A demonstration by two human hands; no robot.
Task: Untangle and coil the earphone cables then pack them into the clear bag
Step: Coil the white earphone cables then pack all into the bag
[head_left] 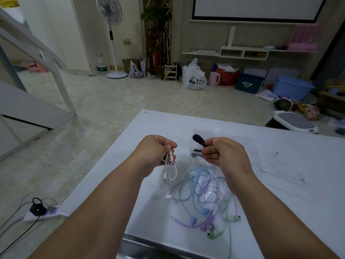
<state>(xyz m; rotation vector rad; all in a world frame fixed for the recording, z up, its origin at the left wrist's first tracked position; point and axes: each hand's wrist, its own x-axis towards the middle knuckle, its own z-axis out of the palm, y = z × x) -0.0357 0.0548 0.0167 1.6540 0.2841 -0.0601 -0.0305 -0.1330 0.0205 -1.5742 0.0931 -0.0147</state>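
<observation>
My left hand (156, 152) grips a loosely coiled white-pink earphone cable (170, 169); its plug and one earbud hang down to the white table (280, 212). My right hand (222, 156) is over the left end of the clear bag (237, 142), with curled fingers and thumb pinching at its edge. The bag lies flat and holds a black foam-tipped piece (197, 138) and something white. A tangle of blue, purple and green earphones (207, 195) lies in front of the bag, below my right wrist.
Another thin white earphone cable (285, 169) is spread on the table to the right. A power strip with a black plug (40, 212) lies on the floor left of the table. Bags, boxes and a fan stand along the far wall.
</observation>
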